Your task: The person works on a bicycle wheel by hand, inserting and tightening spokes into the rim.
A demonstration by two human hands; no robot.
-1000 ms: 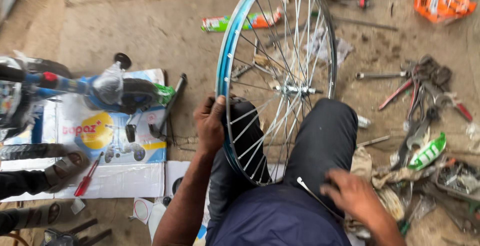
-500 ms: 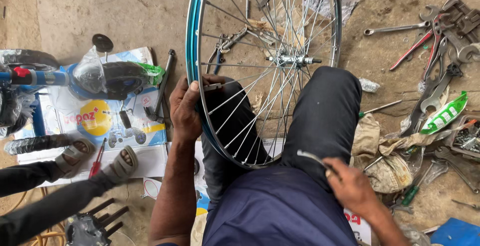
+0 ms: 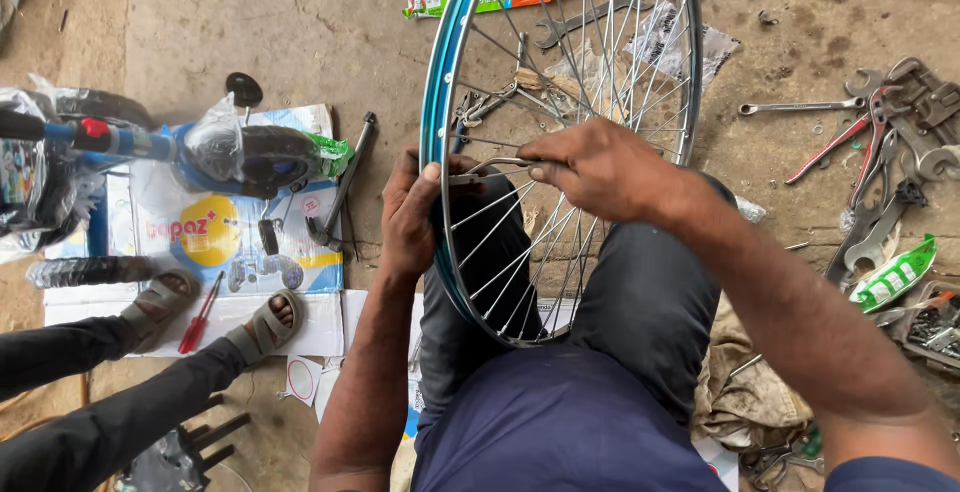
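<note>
Two hands on one wheel rim

Left hand (image 3: 412,214) wraps the blue rim of the bicycle wheel (image 3: 440,102), fingers closed round it, thumb on the near edge. Wheel stands upright between the person's knees, hub above the grip. Right hand (image 3: 590,167) reaches through from the other side, pinching a thin spoke (image 3: 487,168) between thumb and fingers; spoke tip sits right at the left thumb, against the rim. Right of the hands: wrenches and pliers (image 3: 890,152) scattered on the concrete. Left of the grip: printed cardboard box (image 3: 215,242), flattened, with a red screwdriver (image 3: 200,314) on it. Another person's sandalled feet (image 3: 215,317) rest there too.
</note>
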